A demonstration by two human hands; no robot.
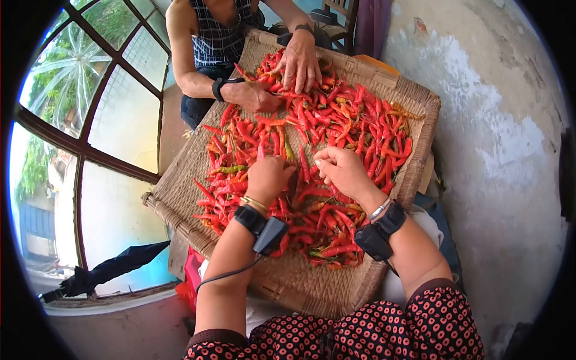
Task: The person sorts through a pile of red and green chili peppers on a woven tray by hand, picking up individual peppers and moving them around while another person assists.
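Red chili peppers [342,222] lie heaped across a shallow woven basket tray [300,291], with a few greenish ones [229,170] among them. My left hand [268,179] is low over the middle of the heap, back upward, its fingers curled down. Whatever they hold is hidden beneath the hand. To its right, my right hand [345,170] hovers just above the chilies with thumb and fingers drawn together in a pinch. Anything between those fingertips is too small to make out.
Across the tray, another person's two hands [258,96] [301,63] are in the chilies. A framed window [120,120] and a folded black umbrella [114,267] stand to the left. A worn plaster wall [498,180] rises on the right. A cable [228,277] hangs from my left wrist device.
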